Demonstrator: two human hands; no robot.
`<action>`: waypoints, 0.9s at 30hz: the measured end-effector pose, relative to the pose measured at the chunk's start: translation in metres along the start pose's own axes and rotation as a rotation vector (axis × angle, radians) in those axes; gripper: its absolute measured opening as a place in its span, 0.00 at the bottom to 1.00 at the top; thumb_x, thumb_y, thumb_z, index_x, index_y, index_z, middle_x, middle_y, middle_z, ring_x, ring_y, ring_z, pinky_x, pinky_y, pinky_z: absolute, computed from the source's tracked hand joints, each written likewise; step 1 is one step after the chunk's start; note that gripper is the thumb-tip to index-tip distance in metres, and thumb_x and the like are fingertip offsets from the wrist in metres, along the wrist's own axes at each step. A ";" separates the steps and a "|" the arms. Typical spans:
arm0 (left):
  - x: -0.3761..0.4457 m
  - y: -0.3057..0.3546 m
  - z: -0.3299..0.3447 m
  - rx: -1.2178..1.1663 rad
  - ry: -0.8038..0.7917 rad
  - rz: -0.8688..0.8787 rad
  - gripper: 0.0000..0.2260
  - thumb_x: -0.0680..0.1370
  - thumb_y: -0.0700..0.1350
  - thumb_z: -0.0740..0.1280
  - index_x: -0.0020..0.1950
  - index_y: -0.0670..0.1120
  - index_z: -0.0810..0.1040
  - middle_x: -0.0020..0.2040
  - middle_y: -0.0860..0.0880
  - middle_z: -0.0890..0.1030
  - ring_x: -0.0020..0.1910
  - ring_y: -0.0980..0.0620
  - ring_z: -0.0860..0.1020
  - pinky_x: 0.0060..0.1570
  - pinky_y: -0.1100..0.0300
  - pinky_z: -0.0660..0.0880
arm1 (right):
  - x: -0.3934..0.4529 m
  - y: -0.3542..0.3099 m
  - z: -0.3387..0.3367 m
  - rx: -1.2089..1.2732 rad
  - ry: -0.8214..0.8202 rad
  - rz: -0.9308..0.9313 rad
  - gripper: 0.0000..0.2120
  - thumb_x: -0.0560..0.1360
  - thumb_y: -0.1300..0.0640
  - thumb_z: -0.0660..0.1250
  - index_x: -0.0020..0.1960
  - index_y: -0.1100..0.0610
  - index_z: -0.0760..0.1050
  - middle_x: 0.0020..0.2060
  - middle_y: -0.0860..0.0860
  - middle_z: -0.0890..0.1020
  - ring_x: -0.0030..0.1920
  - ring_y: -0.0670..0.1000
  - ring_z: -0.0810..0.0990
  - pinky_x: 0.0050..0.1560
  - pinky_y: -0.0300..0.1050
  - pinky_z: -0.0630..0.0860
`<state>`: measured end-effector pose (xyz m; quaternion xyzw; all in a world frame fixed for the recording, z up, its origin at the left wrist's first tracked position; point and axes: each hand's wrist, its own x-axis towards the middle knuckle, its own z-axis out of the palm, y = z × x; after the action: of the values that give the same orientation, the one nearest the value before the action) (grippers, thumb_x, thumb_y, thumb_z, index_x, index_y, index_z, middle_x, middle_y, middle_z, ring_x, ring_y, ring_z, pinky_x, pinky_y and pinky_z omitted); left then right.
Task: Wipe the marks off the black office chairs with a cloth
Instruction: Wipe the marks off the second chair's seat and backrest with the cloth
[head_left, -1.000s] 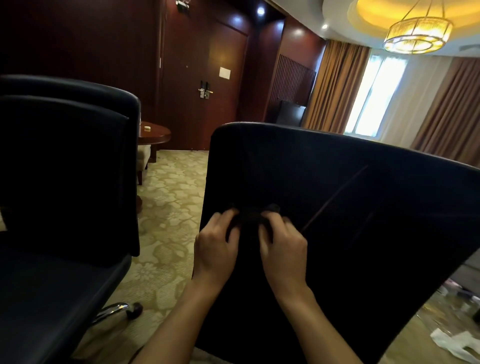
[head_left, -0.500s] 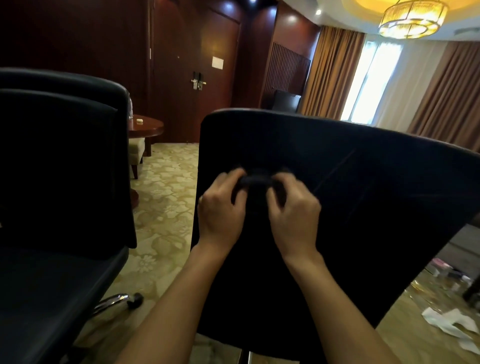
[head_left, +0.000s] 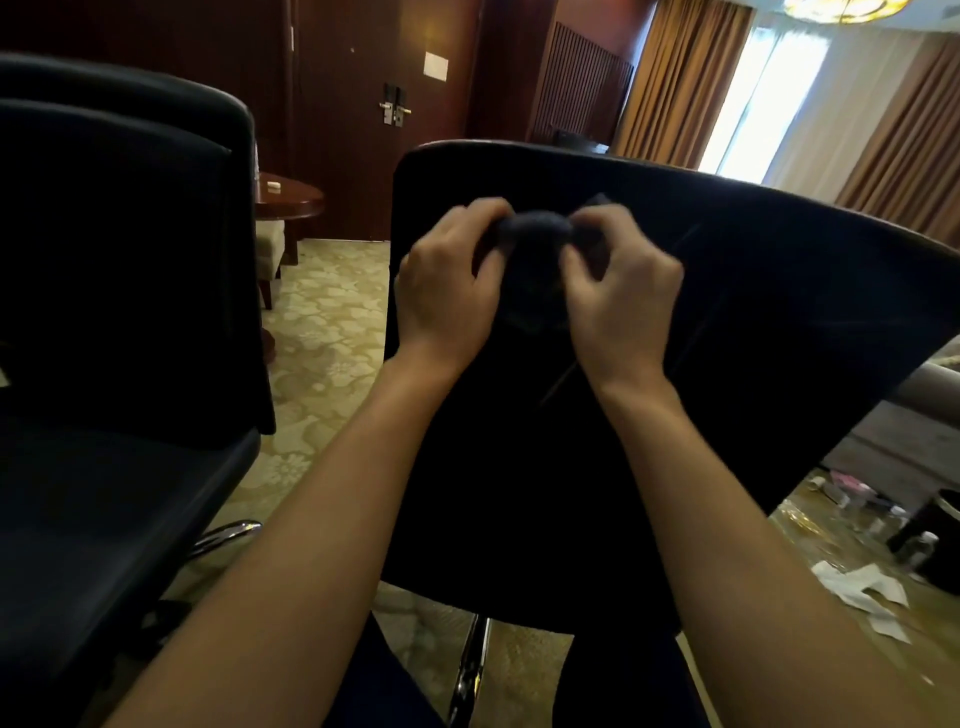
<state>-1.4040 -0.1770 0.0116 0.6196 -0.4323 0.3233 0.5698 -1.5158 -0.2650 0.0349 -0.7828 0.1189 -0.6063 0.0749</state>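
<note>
The back of a black office chair (head_left: 753, 322) fills the middle and right of the view, with faint pale streaks on its surface. A small dark cloth (head_left: 535, 234) is bunched between my two hands in front of the upper part of the backrest. My left hand (head_left: 447, 291) pinches the cloth's left end with curled fingers. My right hand (head_left: 623, 306) pinches its right end the same way. A second black office chair (head_left: 119, 291) stands at the left, its seat facing me.
A chrome chair base (head_left: 470, 670) shows under the middle chair. Patterned carpet (head_left: 327, 332) lies between the chairs. A round wooden table (head_left: 288, 197) stands behind the left chair. White paper scraps (head_left: 862, 587) and small bottles litter a surface at the lower right.
Both hands have moved up the chair back with the cloth and drawn it out between them. The view has tilted downward.
</note>
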 end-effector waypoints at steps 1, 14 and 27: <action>0.005 0.000 0.000 0.020 -0.012 0.020 0.12 0.76 0.44 0.64 0.59 0.48 0.79 0.52 0.50 0.82 0.50 0.49 0.80 0.49 0.48 0.78 | 0.005 0.000 -0.002 -0.007 -0.016 0.002 0.09 0.75 0.59 0.69 0.55 0.56 0.79 0.47 0.52 0.84 0.46 0.48 0.82 0.52 0.45 0.79; -0.134 -0.063 0.031 0.087 -0.288 -0.260 0.13 0.77 0.44 0.66 0.61 0.48 0.80 0.55 0.49 0.84 0.52 0.45 0.83 0.49 0.50 0.79 | -0.139 0.057 0.038 -0.061 -0.277 0.254 0.09 0.75 0.60 0.70 0.55 0.59 0.80 0.43 0.56 0.84 0.42 0.57 0.84 0.44 0.45 0.77; -0.072 -0.035 0.031 0.066 -0.136 -0.038 0.14 0.76 0.44 0.64 0.60 0.48 0.78 0.54 0.48 0.83 0.50 0.45 0.82 0.48 0.49 0.80 | -0.076 0.053 0.019 -0.036 -0.072 0.077 0.10 0.75 0.56 0.65 0.53 0.59 0.78 0.41 0.55 0.83 0.40 0.56 0.82 0.42 0.46 0.77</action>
<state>-1.4048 -0.1967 -0.0720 0.6667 -0.4474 0.2837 0.5243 -1.5203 -0.2952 -0.0549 -0.8002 0.1570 -0.5721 0.0885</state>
